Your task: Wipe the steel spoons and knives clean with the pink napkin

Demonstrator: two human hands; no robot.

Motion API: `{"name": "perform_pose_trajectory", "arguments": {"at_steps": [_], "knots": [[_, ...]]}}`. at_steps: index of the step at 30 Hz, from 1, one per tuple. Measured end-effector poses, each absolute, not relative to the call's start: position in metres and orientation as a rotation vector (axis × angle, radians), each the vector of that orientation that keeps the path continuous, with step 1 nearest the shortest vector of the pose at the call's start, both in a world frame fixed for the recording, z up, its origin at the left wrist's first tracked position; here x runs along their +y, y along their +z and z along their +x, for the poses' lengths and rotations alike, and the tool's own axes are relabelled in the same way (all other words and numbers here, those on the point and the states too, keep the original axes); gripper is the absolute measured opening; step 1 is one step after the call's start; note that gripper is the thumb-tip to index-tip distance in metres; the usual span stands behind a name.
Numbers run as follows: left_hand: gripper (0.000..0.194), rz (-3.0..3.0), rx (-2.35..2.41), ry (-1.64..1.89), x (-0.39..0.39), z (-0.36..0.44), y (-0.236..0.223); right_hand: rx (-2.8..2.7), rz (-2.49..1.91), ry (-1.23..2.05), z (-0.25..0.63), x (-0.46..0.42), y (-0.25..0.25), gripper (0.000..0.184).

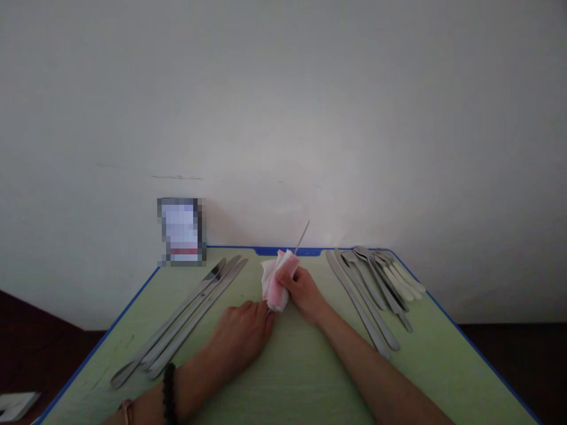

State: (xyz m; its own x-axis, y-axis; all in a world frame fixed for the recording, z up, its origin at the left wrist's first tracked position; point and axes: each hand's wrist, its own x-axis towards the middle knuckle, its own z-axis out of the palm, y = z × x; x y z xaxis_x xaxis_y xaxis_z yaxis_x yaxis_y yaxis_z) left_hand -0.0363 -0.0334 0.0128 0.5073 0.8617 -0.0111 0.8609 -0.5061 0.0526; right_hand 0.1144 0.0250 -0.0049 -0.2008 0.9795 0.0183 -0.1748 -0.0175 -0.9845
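Observation:
In the middle of the table, a thin metal table knife [302,236] slants up and away, seen nearly edge-on. My left hand [248,330] is closed around its near end, which the fingers mostly hide. A pink and white cloth [278,288], possibly a paper napkin, is folded around the knife's middle. My right hand [305,292] pinches this cloth against the knife, thumb on top. Only the tip emerges beyond the cloth. Left of my hands lie several table knives [195,313], side by side with their blades pointing away.
On the right lie more knives [361,307], spoons [365,274] and several white-handled utensils [401,280]. A blurred phone-like screen [181,230] leans on the wall at the back left. The green table [305,378] has a blue edge and meets the wall [283,118].

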Motion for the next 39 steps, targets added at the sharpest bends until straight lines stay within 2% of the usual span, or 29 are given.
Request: {"name": "perform_pose_trajectory", "arguments": {"at_steps": [9, 19, 30, 34, 39], "knots": [[0.034, 2.549, 1.589, 0.081, -0.034, -0.037, 0.017, -0.993, -0.726, 1.753, 0.115, 0.023, 0.0, 0.036], [0.033, 2.633, 1.489, 0.076, -0.034, -0.037, 0.012, -0.61, -0.783, 1.662, 0.115, 0.033, -0.003, 0.019], [0.032, 2.558, 1.49, 0.021, -0.031, -0.037, 0.018, -1.053, -0.857, 1.595, 0.114, 0.02, -0.003, 0.015], [0.036, 2.551, 1.485, 0.059, -0.03, -0.039, 0.014, -1.024, -0.91, 1.556, 0.114, 0.021, -0.004, 0.016], [0.035, 2.505, 1.403, 0.292, -0.031, -0.043, 0.011, -0.862, -0.878, 1.56, 0.11, 0.019, 0.001, 0.015]]}}
